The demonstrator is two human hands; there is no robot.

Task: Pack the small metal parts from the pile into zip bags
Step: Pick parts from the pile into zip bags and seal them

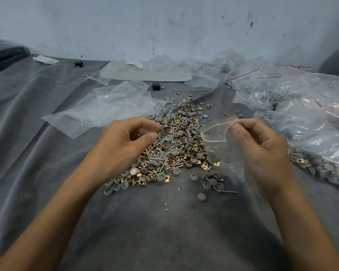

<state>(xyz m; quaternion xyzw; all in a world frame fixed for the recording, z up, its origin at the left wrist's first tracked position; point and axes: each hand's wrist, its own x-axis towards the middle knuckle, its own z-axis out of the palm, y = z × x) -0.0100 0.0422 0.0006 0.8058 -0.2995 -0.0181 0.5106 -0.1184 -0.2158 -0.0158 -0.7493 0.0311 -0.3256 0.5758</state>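
Left hand (125, 141), fingers pinched, catch unclear, is at the pile of screws, brass clips and grey caps (176, 147); right hand (262, 147) pinches the clear zip bag (219, 141) by its mouth, just rightward.

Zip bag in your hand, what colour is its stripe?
Red, on the clear zip bag the right hand holds; head view.

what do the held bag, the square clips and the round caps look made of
Zip bag: thin clear plastic, glossy, parts show through. Square clips: likely plated metal, shiny yellow-gold. Round caps: matte grey, probably plastic or rubber, unclear which.
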